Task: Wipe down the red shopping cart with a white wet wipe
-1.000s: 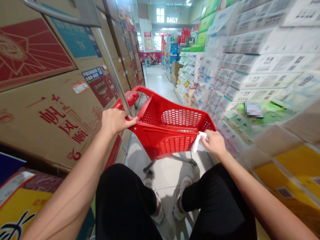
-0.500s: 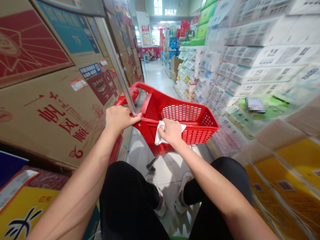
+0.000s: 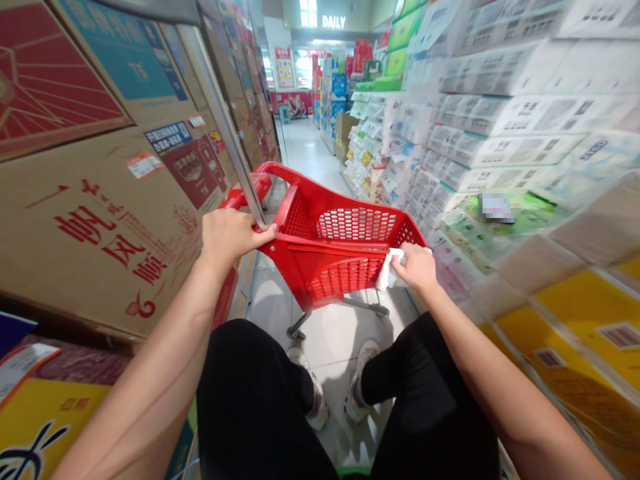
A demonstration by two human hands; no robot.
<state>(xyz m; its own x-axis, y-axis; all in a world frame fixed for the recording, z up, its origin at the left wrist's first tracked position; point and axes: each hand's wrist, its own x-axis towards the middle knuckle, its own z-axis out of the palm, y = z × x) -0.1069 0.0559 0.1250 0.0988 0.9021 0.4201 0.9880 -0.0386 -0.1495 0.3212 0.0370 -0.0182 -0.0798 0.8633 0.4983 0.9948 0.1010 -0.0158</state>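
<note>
A red plastic shopping cart (image 3: 345, 267) stands on the floor before me, its perforated basket pointing right. My left hand (image 3: 233, 233) is closed on the cart at its handle end, thumb along the rim beside the base of a metal pole (image 3: 227, 120). At the basket's far right end, my right hand (image 3: 417, 265) grips a white cloth (image 3: 389, 270), pressed over the top rim. Part of the cloth hangs down the near side wall; the rest is hidden under the fingers.
Stacked cardboard boxes (image 3: 100, 233) line the left side closely. White packaged goods (image 3: 505, 133) and yellow packs (image 3: 575, 320) are piled on the right. A tiled aisle (image 3: 305, 147) runs ahead between shelves. My legs (image 3: 250, 387) flank the floor below the cart.
My right hand has slid right along the basket's rim with the white cloth, from near the middle to the far end. The left hand keeps its hold on the cart.
</note>
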